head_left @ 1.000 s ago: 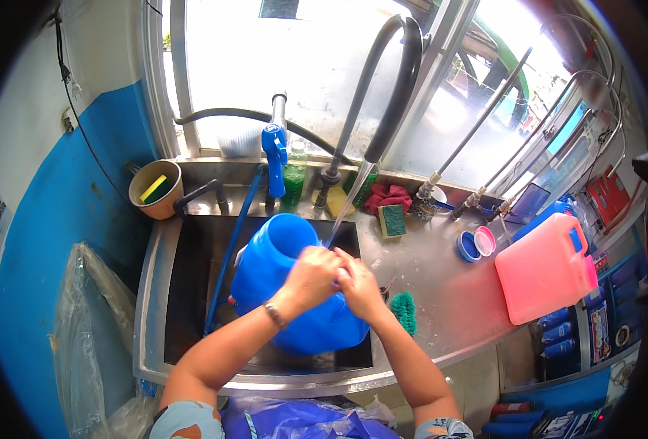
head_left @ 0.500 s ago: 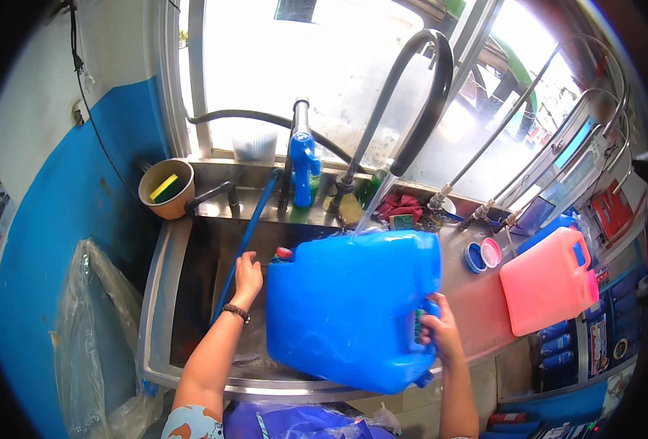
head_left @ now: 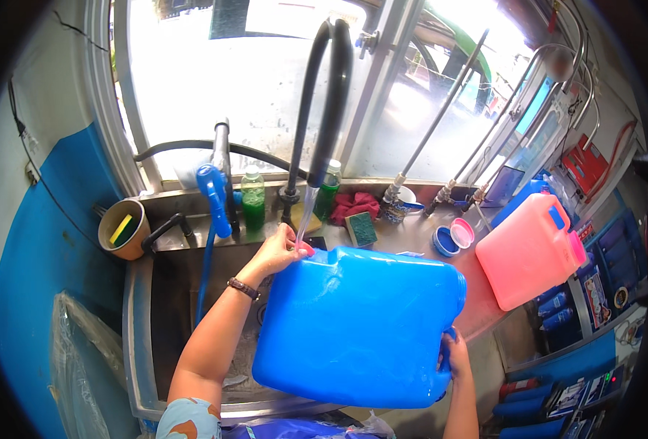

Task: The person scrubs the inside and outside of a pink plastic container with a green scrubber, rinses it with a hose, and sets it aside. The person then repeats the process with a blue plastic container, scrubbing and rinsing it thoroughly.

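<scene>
Right hand (head_left: 455, 355) wrapped round handle of blue jug (head_left: 360, 325), lying sideways over sink (head_left: 174, 314); left hand (head_left: 274, 256) at its red cap (head_left: 308, 249), can't tell if pinching. Water stream (head_left: 308, 208) falls beside cap. Jug contents not visible. Clear bottle (head_left: 253, 201) holds green liquid; tan mug (head_left: 135, 245) holds yellow-green sponge (head_left: 121, 230). Pink jug (head_left: 518, 256) stands right, contents unclear.

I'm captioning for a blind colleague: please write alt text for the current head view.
A person's right grip holds a blue plastic jug, turned on its side, partly over a metal sink, with the left grip at its small red cap. Water runs onto the jug from a curved black hose; a pink plastic jug is to the right.
</scene>
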The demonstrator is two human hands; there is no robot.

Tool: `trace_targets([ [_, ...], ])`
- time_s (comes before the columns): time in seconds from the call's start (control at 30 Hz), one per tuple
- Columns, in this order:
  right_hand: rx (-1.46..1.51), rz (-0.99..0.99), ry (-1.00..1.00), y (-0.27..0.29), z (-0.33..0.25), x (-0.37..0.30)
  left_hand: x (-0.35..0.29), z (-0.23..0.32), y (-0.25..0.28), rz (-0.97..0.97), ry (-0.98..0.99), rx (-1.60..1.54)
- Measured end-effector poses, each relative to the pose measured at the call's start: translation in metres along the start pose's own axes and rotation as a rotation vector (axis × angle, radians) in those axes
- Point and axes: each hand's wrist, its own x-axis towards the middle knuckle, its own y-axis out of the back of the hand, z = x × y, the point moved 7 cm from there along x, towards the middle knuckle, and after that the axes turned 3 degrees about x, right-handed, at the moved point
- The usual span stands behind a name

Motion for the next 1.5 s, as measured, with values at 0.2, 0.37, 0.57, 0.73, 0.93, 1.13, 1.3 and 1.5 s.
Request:
trace_targets([
  [0.2,0.429,0.024,-0.073,0.032,0.059,0.026,0.005,-0.02,-0.001,-0.102,0.037,0.047],
  [0.37,0.148,-0.057,0.01,0.002,0.095,0.066,-0.012,-0.034,0.022,0.172,0.011,0.311],
  [0.57,0.051,-0.108,0.028,-0.026,0.096,0.077,-0.036,-0.033,0.034,0.329,-0.128,0.356],
  [0.73,-0.004,-0.109,0.041,-0.028,0.086,0.079,-0.046,-0.053,0.041,0.608,-0.073,0.196],
  [0.93,-0.116,-0.141,0.042,-0.02,0.075,0.084,-0.043,-0.113,0.031,0.829,0.343,-0.196],
  [1.13,-0.114,-0.202,0.059,-0.001,0.088,0.096,-0.038,-0.086,0.017,0.771,0.124,0.014],
  [1.3,0.1,-0.083,-0.018,0.037,0.058,0.116,-0.031,-0.058,0.002,0.27,0.178,0.009],
  [1.5,-0.256,0.029,0.424,0.019,-0.128,0.103,-0.012,-0.04,-0.001,-0.026,0.11,-0.029],
])
